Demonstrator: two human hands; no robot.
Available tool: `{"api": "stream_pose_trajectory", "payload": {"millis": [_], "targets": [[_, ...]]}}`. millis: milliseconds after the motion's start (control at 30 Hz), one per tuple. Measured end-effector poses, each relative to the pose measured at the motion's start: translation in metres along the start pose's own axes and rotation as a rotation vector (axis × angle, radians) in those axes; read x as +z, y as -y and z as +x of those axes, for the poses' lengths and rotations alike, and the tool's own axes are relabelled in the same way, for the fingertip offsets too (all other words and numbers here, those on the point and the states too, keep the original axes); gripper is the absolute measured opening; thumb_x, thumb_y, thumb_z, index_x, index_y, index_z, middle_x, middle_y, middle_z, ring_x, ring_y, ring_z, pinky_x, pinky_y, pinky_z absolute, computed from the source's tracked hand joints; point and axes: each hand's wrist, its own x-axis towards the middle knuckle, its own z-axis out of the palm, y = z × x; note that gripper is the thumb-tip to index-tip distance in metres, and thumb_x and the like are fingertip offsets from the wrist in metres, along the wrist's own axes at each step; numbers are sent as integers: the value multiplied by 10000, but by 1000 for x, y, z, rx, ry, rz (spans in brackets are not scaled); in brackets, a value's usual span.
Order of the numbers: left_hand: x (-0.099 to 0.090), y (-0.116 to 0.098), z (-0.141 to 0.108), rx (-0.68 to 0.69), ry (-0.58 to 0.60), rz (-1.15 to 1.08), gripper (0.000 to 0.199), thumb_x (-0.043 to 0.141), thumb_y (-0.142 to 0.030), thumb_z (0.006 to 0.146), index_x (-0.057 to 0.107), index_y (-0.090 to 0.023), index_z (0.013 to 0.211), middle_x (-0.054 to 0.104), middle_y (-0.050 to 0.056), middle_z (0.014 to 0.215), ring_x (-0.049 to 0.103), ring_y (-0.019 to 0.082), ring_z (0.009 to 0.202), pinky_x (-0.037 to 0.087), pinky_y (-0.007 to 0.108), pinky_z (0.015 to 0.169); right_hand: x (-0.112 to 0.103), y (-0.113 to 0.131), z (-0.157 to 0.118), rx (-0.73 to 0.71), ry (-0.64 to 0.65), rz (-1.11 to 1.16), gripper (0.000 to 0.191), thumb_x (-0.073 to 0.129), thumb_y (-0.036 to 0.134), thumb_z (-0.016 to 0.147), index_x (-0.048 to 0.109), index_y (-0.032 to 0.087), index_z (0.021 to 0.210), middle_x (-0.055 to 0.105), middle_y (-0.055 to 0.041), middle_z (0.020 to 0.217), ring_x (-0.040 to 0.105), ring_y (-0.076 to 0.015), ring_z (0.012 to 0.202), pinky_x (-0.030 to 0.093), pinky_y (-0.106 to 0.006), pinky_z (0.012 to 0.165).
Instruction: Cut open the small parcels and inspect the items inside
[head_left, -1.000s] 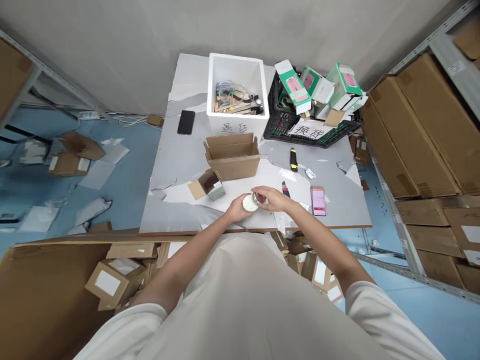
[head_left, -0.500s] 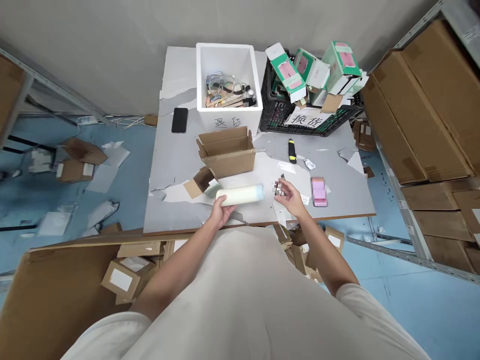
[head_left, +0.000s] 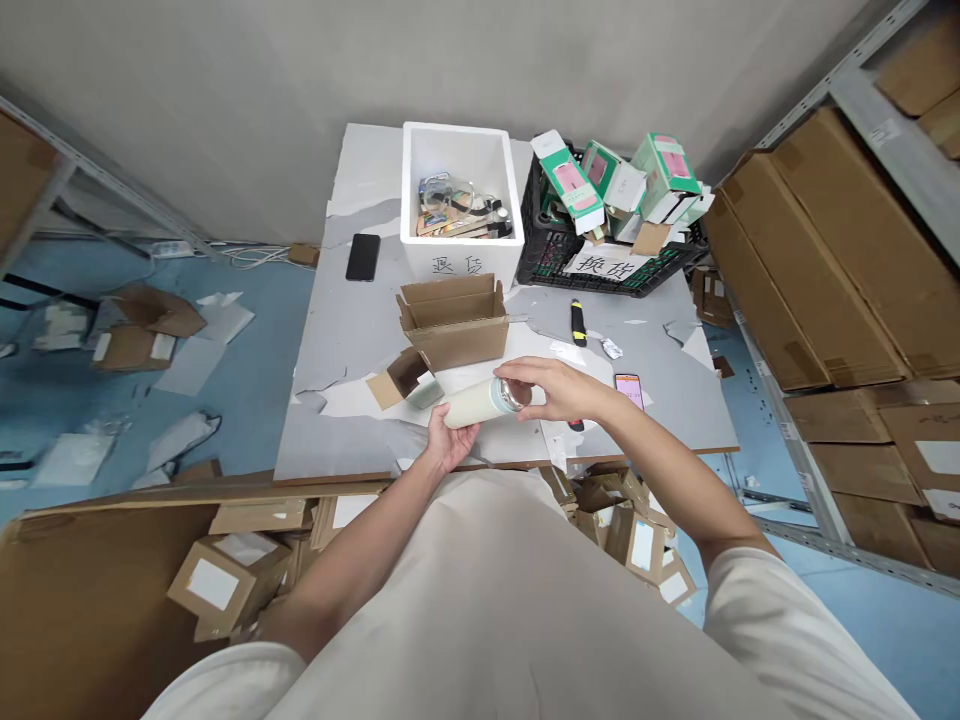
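Note:
My left hand (head_left: 451, 440) is wrapped round the lower end of a pale cream thermos bottle (head_left: 472, 404), which lies nearly level above the table's front, its top end to the right. Over that end curve the fingers of my right hand (head_left: 559, 390), closed round a shiny silver lid (head_left: 516, 393) next to the bottle's light-blue rim. Whether the lid is seated cannot be seen. Just left of the bottle stands a small open carton (head_left: 409, 378). Behind it is a longer open cardboard box (head_left: 461, 345).
A white foam box (head_left: 459, 262) with assorted items and a black crate (head_left: 637, 284) of green-and-white cartons stand at the back. A black phone (head_left: 363, 257), a black-yellow cutter (head_left: 578, 323), crumpled paper (head_left: 611, 348) and a lit phone (head_left: 628, 386) lie on the table (head_left: 322, 320).
My right hand has moved left from beside the bottle to its top end, with the small shiny piece. The bottle has tipped slightly in my left hand. The camera view has shifted.

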Motion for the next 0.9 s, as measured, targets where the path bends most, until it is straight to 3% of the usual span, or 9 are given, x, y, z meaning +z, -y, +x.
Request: {"api": "stream_pose_trajectory", "payload": {"millis": [200,333,433,500,600,667,733,800,900], "targets": [[-10,3,-6,-48,52,124,500,481,-476,797,575,-132,1146,691,82,842,662,175,743,556,232,581,11,3,6,-54,25,23,651,669,451,802,461,226,1377,614,-111,1182,621,-237,1005,489,-366,897],[-16,18,-15,-122,127,178,522,420,-557,809,640,-140,1034,680,81,761,629,160,649,542,256,573,26,4,4,-10,-4,12,647,553,486,874,363,246,1443,548,-113,1244,622,-198,911,500,-344,857],[-9,23,-25,-277,205,292,630,356,-676,798,669,-144,925,676,105,742,639,193,660,519,287,527,30,6,6,103,-44,-71,611,465,508,910,351,235,1445,556,-109,1145,596,-203,837,504,-352,779],[2,19,-32,-351,267,331,738,317,-755,776,671,-133,955,691,160,921,669,258,832,540,338,594,23,7,13,134,-106,-120,606,425,543,915,397,200,1414,568,-115,1086,579,-227,868,488,-363,789],[23,8,-40,-164,358,321,793,378,-802,745,596,-169,1169,574,177,1280,583,342,1130,532,463,804,-3,9,25,180,-285,-135,544,361,554,936,539,170,1278,604,-100,1008,573,-224,887,451,-340,828],[34,3,-44,106,378,336,763,577,-723,705,483,-246,1293,513,135,1363,572,327,1155,493,494,894,-24,11,31,268,-404,-131,509,326,543,953,631,173,1122,628,-64,891,584,-204,838,437,-314,814],[40,2,-46,304,374,365,809,731,-592,655,396,-303,1332,526,101,1340,623,282,1072,477,480,926,-42,12,31,337,-422,-103,511,326,550,952,668,178,1031,633,-33,803,595,-191,785,436,-304,794],[42,4,-50,340,380,379,804,758,-556,649,387,-301,1315,564,94,1281,664,254,965,485,472,909,-56,10,28,311,-371,-36,519,371,585,926,664,190,1092,663,-33,874,614,-205,842,444,-324,833],[40,6,-57,235,393,359,732,670,-633,703,436,-250,1281,613,116,1207,678,257,902,499,468,878,-63,0,20,146,-256,153,610,526,621,837,551,236,1309,620,-61,1230,568,-258,1121,411,-398,985]]}}
